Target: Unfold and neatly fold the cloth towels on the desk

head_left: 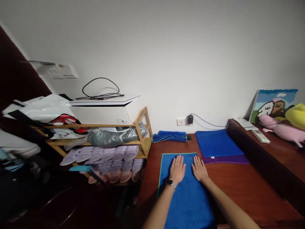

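A blue towel (188, 203) with a green edge lies spread lengthwise on the dark wooden table (240, 187). My left hand (177, 168) rests flat on its far half, fingers stretched out, a watch on the wrist. My right hand (199, 168) lies flat beside it on the same towel, fingers apart. Neither hand holds anything.
A folded blue towel (169, 136) sits at the table's back by the wall. Blue and purple cloths (218, 144) are stacked to the right. A raised shelf (269, 149) on the right bears a remote, plush toys and a picture. Left stands a bamboo rack (143, 140) with slippers and a white box.
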{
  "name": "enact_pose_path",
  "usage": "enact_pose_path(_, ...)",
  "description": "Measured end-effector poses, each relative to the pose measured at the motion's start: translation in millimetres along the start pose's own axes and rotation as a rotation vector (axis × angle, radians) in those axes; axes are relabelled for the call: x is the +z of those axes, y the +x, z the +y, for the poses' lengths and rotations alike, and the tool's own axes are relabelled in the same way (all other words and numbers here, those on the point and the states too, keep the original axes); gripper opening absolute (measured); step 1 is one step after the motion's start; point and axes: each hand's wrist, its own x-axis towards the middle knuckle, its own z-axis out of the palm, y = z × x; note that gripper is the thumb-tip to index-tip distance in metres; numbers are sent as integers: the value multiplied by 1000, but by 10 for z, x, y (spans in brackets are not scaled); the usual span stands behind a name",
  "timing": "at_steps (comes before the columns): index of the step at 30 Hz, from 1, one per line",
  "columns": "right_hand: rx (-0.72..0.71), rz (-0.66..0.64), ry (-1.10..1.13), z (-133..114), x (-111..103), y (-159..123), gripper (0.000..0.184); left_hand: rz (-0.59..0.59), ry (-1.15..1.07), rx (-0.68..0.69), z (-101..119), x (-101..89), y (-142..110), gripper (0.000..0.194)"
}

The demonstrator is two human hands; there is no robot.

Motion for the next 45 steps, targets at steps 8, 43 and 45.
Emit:
enact_pose_path(8, -5, -4, 38, 14, 30, -88, 72, -124, -14, -44, 175, 92, -141, 69)
enact_pose_path(43, 33, -51, 56, -18, -189, -791, 70, -72, 165, -266, -574, -481, -1030, 63)
enact_pose_path(45, 30, -8, 61, -12, -182, -873, 70, -7, 160, -219, -445, -457, -1076, 63)
